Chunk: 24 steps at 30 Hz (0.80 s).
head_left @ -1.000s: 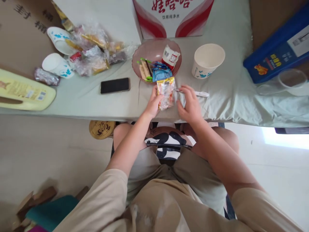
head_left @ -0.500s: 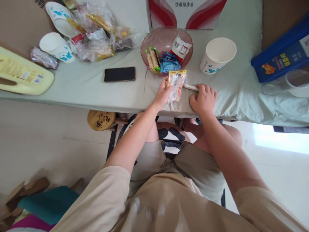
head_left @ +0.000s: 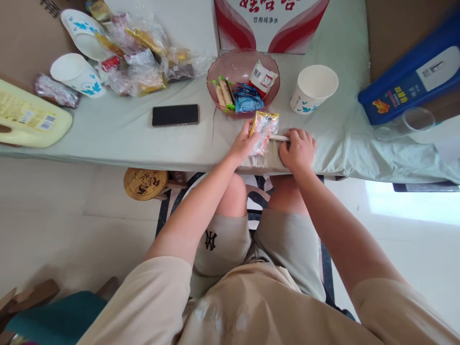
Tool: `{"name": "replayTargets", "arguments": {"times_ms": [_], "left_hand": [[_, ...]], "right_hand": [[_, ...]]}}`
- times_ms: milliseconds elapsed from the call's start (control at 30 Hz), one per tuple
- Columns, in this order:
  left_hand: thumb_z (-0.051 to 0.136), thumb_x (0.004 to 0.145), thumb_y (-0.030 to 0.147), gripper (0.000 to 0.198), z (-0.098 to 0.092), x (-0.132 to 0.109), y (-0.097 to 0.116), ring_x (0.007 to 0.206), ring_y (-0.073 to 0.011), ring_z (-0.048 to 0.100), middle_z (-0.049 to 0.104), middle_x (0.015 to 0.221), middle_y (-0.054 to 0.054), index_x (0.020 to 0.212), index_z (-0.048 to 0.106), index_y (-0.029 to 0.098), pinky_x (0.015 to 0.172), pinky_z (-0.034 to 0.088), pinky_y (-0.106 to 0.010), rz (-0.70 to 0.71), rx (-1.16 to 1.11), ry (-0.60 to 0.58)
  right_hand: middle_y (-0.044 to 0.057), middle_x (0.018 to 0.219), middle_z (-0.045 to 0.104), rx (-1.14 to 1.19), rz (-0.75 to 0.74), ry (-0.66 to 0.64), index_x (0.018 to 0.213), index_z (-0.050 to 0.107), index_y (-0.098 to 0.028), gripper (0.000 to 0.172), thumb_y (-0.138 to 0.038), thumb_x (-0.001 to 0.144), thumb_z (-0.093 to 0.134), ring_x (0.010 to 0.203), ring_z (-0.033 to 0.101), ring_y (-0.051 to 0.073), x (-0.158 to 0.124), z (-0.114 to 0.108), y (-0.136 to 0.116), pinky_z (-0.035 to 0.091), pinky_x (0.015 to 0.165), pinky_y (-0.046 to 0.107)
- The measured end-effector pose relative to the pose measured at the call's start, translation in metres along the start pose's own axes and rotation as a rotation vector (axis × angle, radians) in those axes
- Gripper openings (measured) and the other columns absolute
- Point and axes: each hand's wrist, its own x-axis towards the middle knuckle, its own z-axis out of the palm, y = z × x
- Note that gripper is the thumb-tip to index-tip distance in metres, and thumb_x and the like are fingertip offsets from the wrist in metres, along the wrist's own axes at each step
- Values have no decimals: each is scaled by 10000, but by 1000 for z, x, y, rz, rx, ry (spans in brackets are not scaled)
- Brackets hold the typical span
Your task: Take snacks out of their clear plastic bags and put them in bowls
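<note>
Two hands at the counter's near edge, one on a snack packet, one on a thin white tool.

The left hand has its grip clamped on a clear snack packet with a yellow top, just in front of the pink bowl of wrapped snacks. The right hand lies curled over a thin white tool on the cloth-covered counter; fingers together, though whether they clamp it I cannot tell. A paper cup stands beyond, a phone to the left.

Left hand gripping snack packet
</note>
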Motion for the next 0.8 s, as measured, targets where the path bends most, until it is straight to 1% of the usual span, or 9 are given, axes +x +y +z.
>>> {"name": "replayTargets", "arguments": {"times_ms": [67,167,233,333,433,567,667,733,800], "left_hand": [[703,848,286,405,-2,3,3,1044,-355,709,699,940,-61,1221,552,243,932,538,-587,-54,-1,-19],[696,823,275,438,-4,8,5,938,-330,729,689,921,-50,1229,533,249,860,563,-550,-117,-27,22],[683,814,300,489,-4,8,6,888,-306,733,685,940,-46,1269,505,260,825,571,-506,-117,-44,57],[635,826,326,532,-1,4,6,871,-283,732,679,970,-47,1326,463,269,808,573,-465,-75,-42,99],[594,837,292,519,3,0,6,935,-273,722,686,1032,-49,1333,440,275,837,578,-446,-33,-16,138],[588,821,249,458,2,-1,2,1102,-255,669,667,1170,-50,1260,461,274,922,548,-397,52,29,185],[594,831,248,413,-1,0,-2,1173,-242,632,655,1192,-47,1225,472,264,1002,496,-375,125,94,209],[585,846,237,407,-2,-1,-3,1182,-235,628,660,1171,-44,1233,461,257,1047,464,-364,138,141,206],[573,864,224,421,-2,-3,-1,1182,-230,632,664,1168,-39,1263,442,261,1074,445,-357,116,163,194]], "right_hand": [[152,1250,689,12,3,1,1086,671,-206,286,-286,892,476,1189,557,357,0,0,0,388,1006,522],[155,1187,705,39,20,-6,1072,675,-203,282,-295,893,478,1136,579,353,0,1,-1,397,985,519],[154,1143,716,65,37,9,1064,683,-201,295,-300,891,465,1110,590,350,0,1,0,400,975,514],[142,1083,736,125,94,43,1073,698,-196,339,-306,876,446,1070,619,335,0,-3,1,408,973,501],[127,994,750,255,172,75,1074,709,-189,376,-331,895,411,943,656,287,-5,-16,-1,453,893,432],[92,829,734,420,153,20,1009,716,-201,391,-416,950,395,747,642,231,-23,-33,-18,446,715,340],[78,772,721,457,138,-29,992,716,-208,390,-421,962,391,712,638,225,-30,-33,-37,428,682,325],[76,793,728,469,136,-51,1066,714,-208,386,-404,954,400,710,642,225,-30,-29,-48,429,675,321],[72,805,728,492,134,-90,1161,696,-203,404,-395,947,412,685,639,220,-29,-25,-55,428,655,315]]}}
